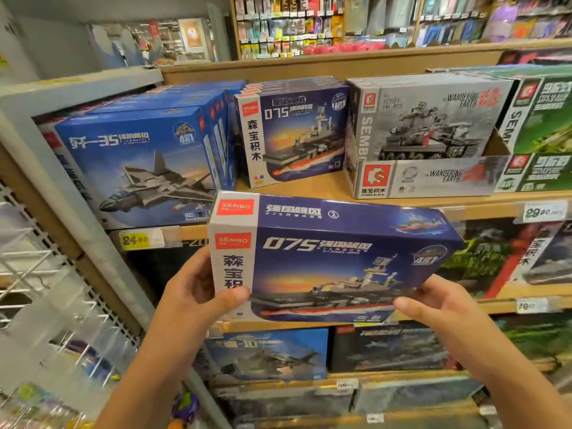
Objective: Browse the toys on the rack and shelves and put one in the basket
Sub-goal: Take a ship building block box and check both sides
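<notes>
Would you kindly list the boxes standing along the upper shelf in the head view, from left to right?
Blue jet box → blue ship box → grey tank box → green box.

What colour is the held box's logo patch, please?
Red, on the box; head view.

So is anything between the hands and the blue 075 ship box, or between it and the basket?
Nothing: left hand and right hand already grip the blue 075 warship box. No basket is in view, so that path cannot be judged.
</notes>
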